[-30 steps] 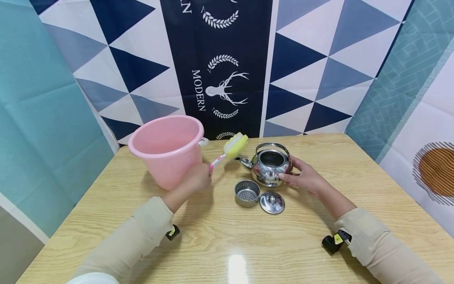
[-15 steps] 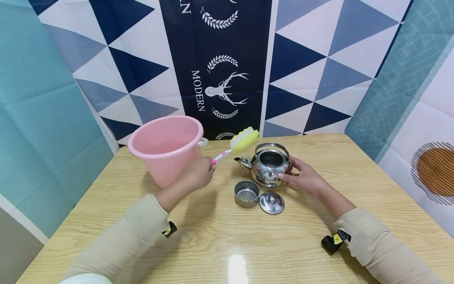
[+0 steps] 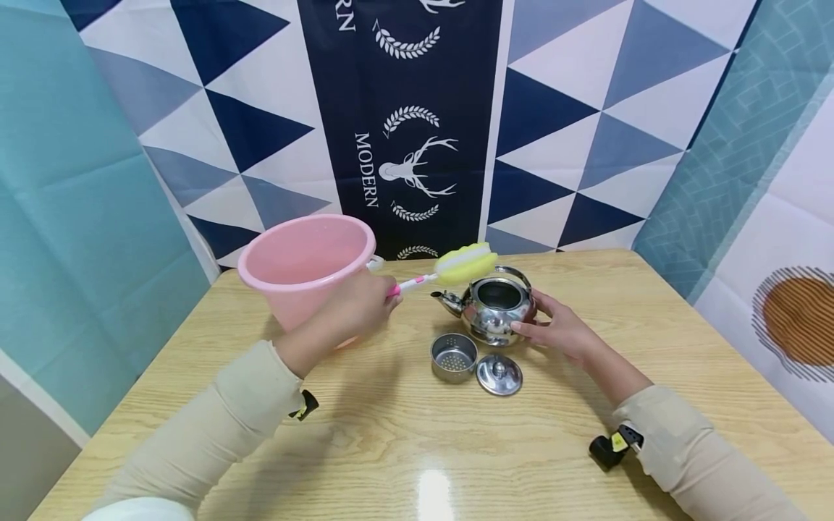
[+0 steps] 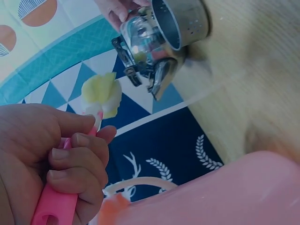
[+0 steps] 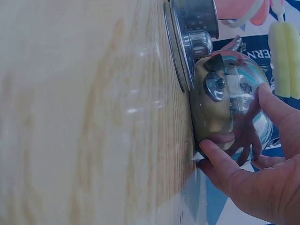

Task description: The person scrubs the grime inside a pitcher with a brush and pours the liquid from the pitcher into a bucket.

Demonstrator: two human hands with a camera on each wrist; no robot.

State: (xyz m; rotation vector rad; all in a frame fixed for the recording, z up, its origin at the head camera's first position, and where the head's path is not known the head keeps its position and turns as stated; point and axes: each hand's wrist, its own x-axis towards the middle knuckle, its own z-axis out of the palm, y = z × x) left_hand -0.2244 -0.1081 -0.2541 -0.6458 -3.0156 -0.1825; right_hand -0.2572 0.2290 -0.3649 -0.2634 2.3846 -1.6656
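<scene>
My left hand (image 3: 365, 304) grips the pink handle of a sponge brush (image 3: 464, 263), its fingers wrapped round it in the left wrist view. The yellow and white sponge head hangs above the table, just left of the kettle's raised handle. A shiny steel kettle (image 3: 493, 318) stands upright without its lid, spout to the left. My right hand (image 3: 560, 329) holds the kettle's right side, thumb and fingers spread round the body in the right wrist view. In front of the kettle sit a perforated steel strainer (image 3: 454, 359) and the round lid (image 3: 499, 375), knob up.
A pink bucket (image 3: 306, 284) stands at the back left, partly behind my left forearm. The wooden table (image 3: 521, 449) meets patterned cloth walls at the back and sides. Part of a white round thing (image 3: 140, 509) shows at the bottom left edge.
My left hand has carried the sponge brush to the right, so its head has come from left of the spout to beside the kettle's handle. The right hand and kettle have stayed put.
</scene>
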